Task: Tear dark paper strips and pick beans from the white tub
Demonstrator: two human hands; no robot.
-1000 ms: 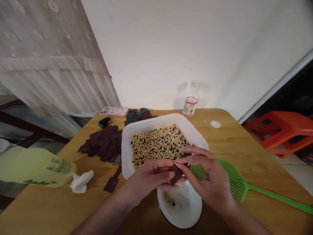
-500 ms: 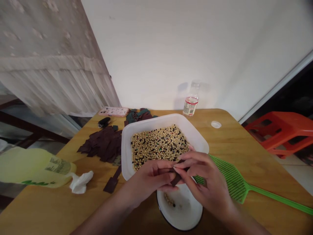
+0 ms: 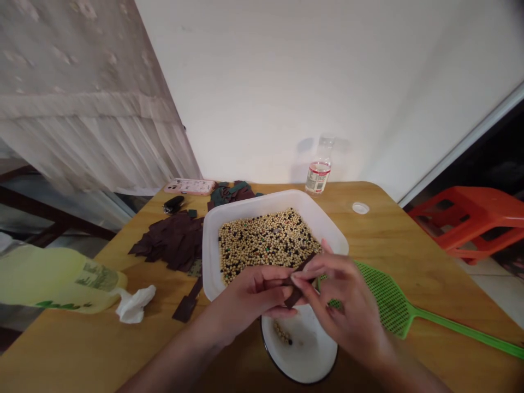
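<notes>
Between my two hands is a small dark brown strip point(image 3: 293, 296), folded or bent; its material I cannot make out. My left hand point(image 3: 256, 295) pinches it from the left, thumb on the near side. My right hand point(image 3: 341, 297) grips its other side with thumb and fingertips. Both hands are over the near edge of a white plastic tub point(image 3: 212, 245) that holds many pale and black beads point(image 3: 262, 240). Below them stands a white bowl point(image 3: 305, 357) with a dark rim and a few beads point(image 3: 282, 332) inside.
Brown strips point(image 3: 172, 240) lie heaped left of the tub, with green and brown pieces point(image 3: 233, 192) behind. A phone point(image 3: 190, 186), a yellow bottle point(image 3: 61, 281), a crumpled tissue point(image 3: 135, 304), a clear bottle point(image 3: 318, 174), a white cap point(image 3: 361, 208) and a green fly swatter point(image 3: 382, 297) surround it.
My right hand's fingers have shifted slightly on the brown strip, and more of the strip shows at its upper end. My left hand keeps nearly the same place.
</notes>
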